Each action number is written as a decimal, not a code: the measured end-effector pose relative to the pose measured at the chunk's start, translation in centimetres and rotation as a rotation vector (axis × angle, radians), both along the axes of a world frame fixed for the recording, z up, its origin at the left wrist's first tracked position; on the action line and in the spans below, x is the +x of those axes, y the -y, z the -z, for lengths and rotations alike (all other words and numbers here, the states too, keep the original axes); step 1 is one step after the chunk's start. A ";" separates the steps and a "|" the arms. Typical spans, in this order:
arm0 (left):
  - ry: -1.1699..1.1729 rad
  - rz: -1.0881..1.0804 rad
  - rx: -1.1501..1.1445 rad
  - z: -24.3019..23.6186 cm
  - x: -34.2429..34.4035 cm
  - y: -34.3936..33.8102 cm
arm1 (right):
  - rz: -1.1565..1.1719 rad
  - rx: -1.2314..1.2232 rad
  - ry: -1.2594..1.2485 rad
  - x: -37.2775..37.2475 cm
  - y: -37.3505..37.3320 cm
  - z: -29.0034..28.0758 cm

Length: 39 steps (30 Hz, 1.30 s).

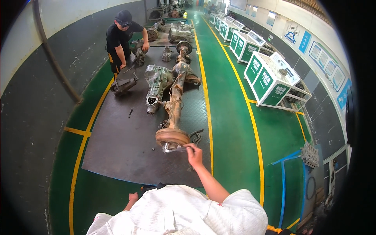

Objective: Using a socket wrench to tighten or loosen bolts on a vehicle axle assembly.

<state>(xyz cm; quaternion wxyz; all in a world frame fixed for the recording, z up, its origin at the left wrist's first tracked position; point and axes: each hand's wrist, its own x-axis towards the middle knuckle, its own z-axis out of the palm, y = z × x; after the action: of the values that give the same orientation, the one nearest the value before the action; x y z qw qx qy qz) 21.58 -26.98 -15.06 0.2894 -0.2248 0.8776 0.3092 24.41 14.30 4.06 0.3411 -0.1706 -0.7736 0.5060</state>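
Note:
My right hand [194,155] is closed around the end of a metal wrench [178,149], reaching forward over the floor plate. The wrench's other end meets the hub at the middle of a rusty brake drum [172,137]. That drum is on the near end of a long, rust-brown axle [175,103], which runs away from me. My left hand [134,196] hangs low beside my white shirt, small in view, its fingers too hidden to read. Just right of the drum lie some dark metal parts [196,136].
A grey-green gearbox [158,84] lies left of the axle. Farther left, a person in black [123,39] bends over a metal part [140,56]. A small nut [152,149] and a bolt [131,112] lie on the dark plate [117,145]. White-green machine stands [274,80] line the right.

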 end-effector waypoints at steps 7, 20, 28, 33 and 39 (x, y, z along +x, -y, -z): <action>-0.033 -0.043 0.116 7.8 -1.8 0.5 | 0.365 -0.533 0.246 5.2 -8.7 15.0; -0.144 0.476 -0.109 16.7 1.8 8.3 | 0.517 0.074 0.447 5.1 -4.8 5.5; -0.218 0.557 -0.056 18.3 2.3 9.6 | 0.285 0.500 0.237 -3.3 4.0 1.7; -0.122 0.555 -0.190 18.3 0.2 11.3 | 0.051 0.492 0.235 -8.8 9.3 3.9; -0.012 0.102 0.125 10.8 -4.8 11.3 | 0.060 0.522 0.298 -11.0 12.9 7.5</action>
<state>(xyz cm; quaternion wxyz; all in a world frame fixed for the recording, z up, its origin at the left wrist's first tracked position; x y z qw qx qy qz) 16.79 -38.27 -25.90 0.3132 -0.1593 0.8685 0.3495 13.41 1.44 -3.47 0.2709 -0.1722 -0.9138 0.2489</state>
